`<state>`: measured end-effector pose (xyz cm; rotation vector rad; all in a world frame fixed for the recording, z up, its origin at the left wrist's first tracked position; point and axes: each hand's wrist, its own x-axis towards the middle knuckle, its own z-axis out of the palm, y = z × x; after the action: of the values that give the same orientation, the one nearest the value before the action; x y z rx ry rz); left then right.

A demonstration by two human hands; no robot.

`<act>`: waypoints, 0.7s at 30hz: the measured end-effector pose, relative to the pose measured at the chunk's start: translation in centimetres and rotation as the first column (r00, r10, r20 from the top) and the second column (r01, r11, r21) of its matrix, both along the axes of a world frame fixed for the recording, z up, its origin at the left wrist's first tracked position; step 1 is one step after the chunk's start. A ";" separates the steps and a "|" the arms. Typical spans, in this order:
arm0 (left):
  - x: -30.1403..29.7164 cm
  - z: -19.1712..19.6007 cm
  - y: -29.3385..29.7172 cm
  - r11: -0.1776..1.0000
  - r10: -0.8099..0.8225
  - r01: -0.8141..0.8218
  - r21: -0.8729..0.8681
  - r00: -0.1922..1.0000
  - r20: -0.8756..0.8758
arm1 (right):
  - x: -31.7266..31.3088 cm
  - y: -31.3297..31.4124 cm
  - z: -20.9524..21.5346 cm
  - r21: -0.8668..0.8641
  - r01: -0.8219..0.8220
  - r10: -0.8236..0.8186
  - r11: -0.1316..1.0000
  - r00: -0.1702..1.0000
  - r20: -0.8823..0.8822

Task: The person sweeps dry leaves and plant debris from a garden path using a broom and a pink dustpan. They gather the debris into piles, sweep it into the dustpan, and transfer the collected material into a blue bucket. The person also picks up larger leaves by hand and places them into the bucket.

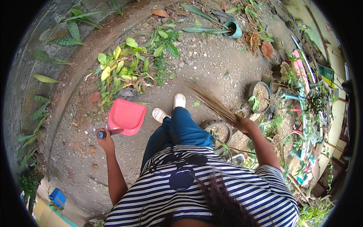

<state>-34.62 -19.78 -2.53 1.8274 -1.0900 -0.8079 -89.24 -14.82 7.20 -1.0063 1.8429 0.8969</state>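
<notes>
My left hand (106, 142) is closed round the dark handle of a red dustpan (126, 115), held out to my left. The pan's wide lip points away from me, near a heap of cut green and yellowing leaves (123, 68). In my right hand (244, 125) is a stick broom (210, 99), gripped at its bound end. Its thin bristles reach forward and left over the gravel, and their tips are blurred. Whether the tips touch the ground I cannot tell.
A tipped teal pot (233, 29) with long leaves lies at the far side. Potted plants, including a round pot (259, 97) and a tyre-like planter (219, 134), line my right. A concrete wall (28, 75) with spiky plants runs along the left. A blue container (57, 197) stands lower left.
</notes>
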 end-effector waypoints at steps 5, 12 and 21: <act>0.1 -1.8 1.2 0.997 0.025 -0.027 0.072 0.999 0.030 | -4.0 0.2 4.3 -0.055 0.170 -0.154 0.984 0.963 0.222; -1.4 -2.9 1.8 0.997 0.066 -0.063 0.055 0.997 -0.051 | -10.5 6.9 5.7 0.048 0.314 -0.310 0.948 0.948 -0.071; -0.9 -1.4 1.5 0.983 0.177 -0.176 0.050 0.984 -0.027 | -3.0 3.0 3.5 0.001 0.509 -0.486 0.861 0.821 0.300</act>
<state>-35.48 -18.27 -3.89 1.9147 -0.8812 -0.7602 -92.22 -11.80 10.67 -0.6055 1.7694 0.3369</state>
